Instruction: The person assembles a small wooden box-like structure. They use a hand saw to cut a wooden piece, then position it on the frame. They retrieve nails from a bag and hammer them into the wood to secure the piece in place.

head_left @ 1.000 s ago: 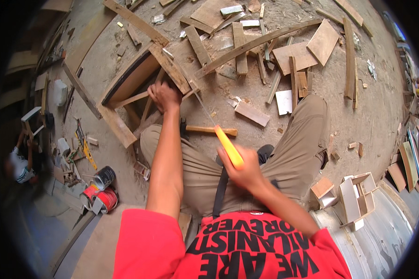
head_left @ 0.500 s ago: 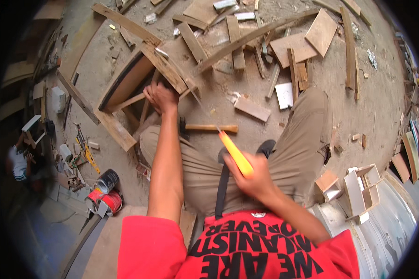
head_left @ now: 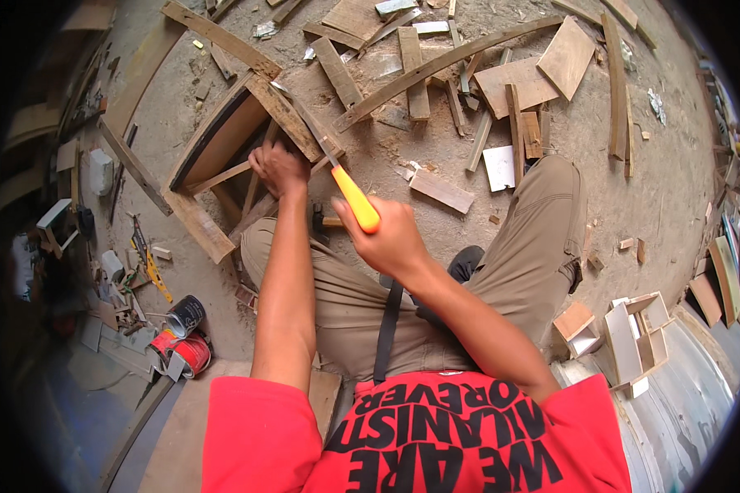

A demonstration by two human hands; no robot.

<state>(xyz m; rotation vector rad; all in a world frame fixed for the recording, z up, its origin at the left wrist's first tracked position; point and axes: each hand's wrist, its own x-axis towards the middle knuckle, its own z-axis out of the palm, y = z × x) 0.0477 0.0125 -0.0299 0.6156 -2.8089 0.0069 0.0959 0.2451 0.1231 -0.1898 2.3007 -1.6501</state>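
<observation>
A wooden frame [head_left: 284,117], built of boards and thin struts with a curved dark-edged panel, lies tilted by my left knee. My left hand [head_left: 279,168] is closed on a strut inside it; some fingertips are hidden. My right hand [head_left: 390,234] grips the yellow-orange handle of a narrow hand saw [head_left: 355,200]. The saw's thin blade points up and left, lying along the frame's right-hand board. Whether its teeth touch the wood I cannot tell. Beneath my right wrist, a hammer [head_left: 319,218] lies on the ground, its wooden handle mostly covered.
A long curved board [head_left: 460,66] and several offcuts lie ahead. A short plank [head_left: 441,191] rests before my legs. Paint cans [head_left: 185,316] and a yellow-handled tool [head_left: 158,278] are at left. A small wooden compartment box [head_left: 638,341] stands at right.
My right hand has moved forward and left, pushing the saw along the frame's board. It now covers most of the hammer's handle. My left hand keeps its hold on the frame.
</observation>
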